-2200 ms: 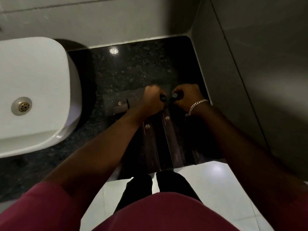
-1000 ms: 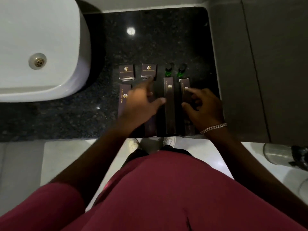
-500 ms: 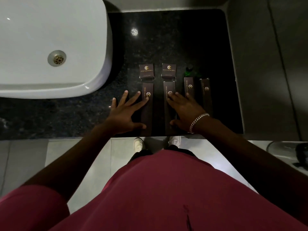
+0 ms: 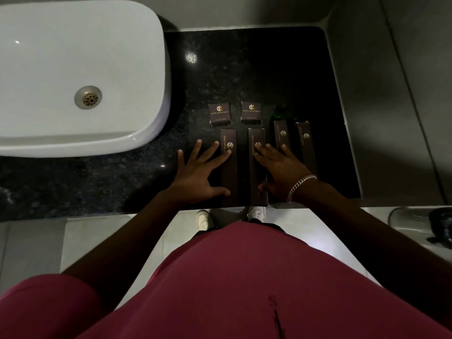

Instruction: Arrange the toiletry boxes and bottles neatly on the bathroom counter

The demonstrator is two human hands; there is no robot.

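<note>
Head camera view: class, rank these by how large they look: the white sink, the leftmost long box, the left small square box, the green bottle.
1. White sink
2. Leftmost long box
3. Left small square box
4. Green bottle, though it stands in shadow, partly hidden behind a long box, so its full size is unsure.

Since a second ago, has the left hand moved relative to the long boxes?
Yes. The left hand has shifted left, off the boxes: its palm now lies flat on the black counter, with only fingertips touching the leftmost long box, on the side nearer the sink.
</note>
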